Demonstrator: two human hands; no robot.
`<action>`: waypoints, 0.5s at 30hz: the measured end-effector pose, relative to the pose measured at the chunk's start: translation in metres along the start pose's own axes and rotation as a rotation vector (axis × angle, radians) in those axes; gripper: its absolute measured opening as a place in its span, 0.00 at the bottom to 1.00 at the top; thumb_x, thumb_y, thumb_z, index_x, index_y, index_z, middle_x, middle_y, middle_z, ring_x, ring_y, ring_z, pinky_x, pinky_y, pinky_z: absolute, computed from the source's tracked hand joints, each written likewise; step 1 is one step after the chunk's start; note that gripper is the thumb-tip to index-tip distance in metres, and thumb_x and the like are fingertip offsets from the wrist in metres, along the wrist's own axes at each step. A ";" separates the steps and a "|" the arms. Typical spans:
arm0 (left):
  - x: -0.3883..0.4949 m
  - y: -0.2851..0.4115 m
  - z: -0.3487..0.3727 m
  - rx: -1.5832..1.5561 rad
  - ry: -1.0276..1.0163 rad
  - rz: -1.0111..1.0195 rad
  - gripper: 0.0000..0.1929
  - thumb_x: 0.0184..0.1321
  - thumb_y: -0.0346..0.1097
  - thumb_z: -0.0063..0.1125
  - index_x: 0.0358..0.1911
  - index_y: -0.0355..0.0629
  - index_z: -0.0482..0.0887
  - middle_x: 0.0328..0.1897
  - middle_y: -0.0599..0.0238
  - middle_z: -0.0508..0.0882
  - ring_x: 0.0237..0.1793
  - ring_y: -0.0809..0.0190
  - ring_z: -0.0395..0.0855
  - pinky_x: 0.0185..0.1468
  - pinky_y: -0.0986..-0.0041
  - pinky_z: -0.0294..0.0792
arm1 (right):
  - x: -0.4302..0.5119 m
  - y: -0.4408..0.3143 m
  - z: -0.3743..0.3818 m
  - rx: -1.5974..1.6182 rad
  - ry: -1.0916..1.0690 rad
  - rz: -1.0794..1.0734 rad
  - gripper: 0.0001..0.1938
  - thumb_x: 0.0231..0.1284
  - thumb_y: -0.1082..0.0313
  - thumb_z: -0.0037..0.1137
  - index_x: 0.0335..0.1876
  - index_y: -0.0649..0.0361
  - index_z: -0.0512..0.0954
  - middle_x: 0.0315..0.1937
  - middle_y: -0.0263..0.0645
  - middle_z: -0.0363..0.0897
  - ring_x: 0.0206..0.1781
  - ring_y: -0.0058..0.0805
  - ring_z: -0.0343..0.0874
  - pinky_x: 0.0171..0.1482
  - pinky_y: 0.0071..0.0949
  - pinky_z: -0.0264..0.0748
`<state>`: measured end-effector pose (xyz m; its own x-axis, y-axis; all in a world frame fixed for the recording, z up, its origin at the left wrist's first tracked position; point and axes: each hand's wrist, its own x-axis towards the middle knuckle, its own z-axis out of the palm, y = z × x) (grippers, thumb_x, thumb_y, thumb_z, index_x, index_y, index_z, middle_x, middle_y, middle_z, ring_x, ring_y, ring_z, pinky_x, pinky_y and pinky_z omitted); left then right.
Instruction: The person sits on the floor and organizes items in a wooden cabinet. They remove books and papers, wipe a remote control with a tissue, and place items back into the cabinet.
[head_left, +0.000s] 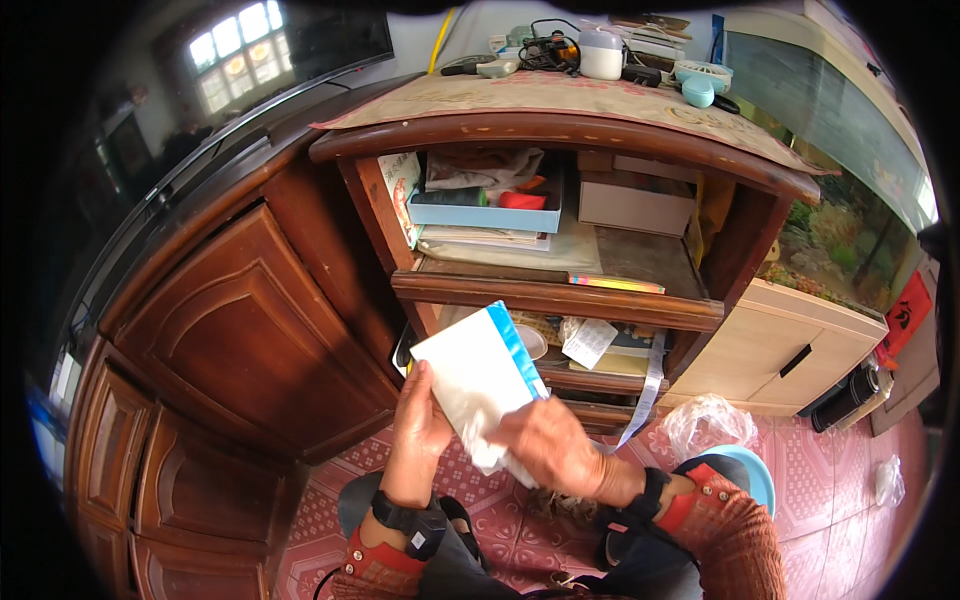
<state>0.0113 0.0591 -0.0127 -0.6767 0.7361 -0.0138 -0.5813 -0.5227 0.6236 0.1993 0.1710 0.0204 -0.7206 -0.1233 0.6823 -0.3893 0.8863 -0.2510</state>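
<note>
My left hand (421, 409) holds a flat white box or pad with a blue edge (472, 360) by its left side, tilted in front of the cabinet. Against the lower part of its white face, my right hand (547, 446) grips a crumpled white tissue or cloth (484, 450); the hand is blurred. Both hands are above my lap, below the shelves. Whether the white item is a box or a pad I cannot tell.
A wooden cabinet (559, 296) holds a light-blue tray (484, 216), a cardboard box (636, 204) and papers. On the floor at right are a plastic bag (709, 426) and a blue basin (761, 476). An aquarium (832, 217) stands at the right.
</note>
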 end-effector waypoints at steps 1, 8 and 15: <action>0.000 -0.004 0.002 -0.024 0.017 -0.060 0.17 0.70 0.42 0.52 0.57 0.44 0.77 0.56 0.62 0.82 0.56 0.59 0.80 0.61 0.61 0.73 | 0.000 0.004 -0.001 -0.047 0.008 0.129 0.22 0.44 0.73 0.58 0.50 0.56 0.78 0.43 0.35 0.74 0.46 0.33 0.75 0.49 0.30 0.72; 0.007 0.020 -0.003 -0.054 0.070 -0.023 0.21 0.71 0.44 0.50 0.60 0.38 0.73 0.60 0.58 0.80 0.59 0.56 0.79 0.63 0.57 0.71 | -0.001 -0.009 -0.002 0.208 -0.245 -0.135 0.11 0.50 0.73 0.57 0.41 0.58 0.79 0.43 0.38 0.78 0.47 0.35 0.77 0.52 0.35 0.74; -0.002 0.022 0.002 -0.068 -0.071 0.002 0.18 0.71 0.43 0.50 0.58 0.40 0.75 0.58 0.59 0.82 0.57 0.56 0.81 0.60 0.59 0.74 | 0.000 0.025 -0.035 0.682 0.507 0.890 0.09 0.69 0.69 0.51 0.48 0.65 0.71 0.38 0.34 0.76 0.41 0.20 0.74 0.43 0.25 0.74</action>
<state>0.0011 0.0473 0.0026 -0.6455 0.7625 0.0442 -0.6112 -0.5504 0.5688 0.2095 0.2090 0.0377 -0.6427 0.7269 0.2418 -0.2063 0.1398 -0.9684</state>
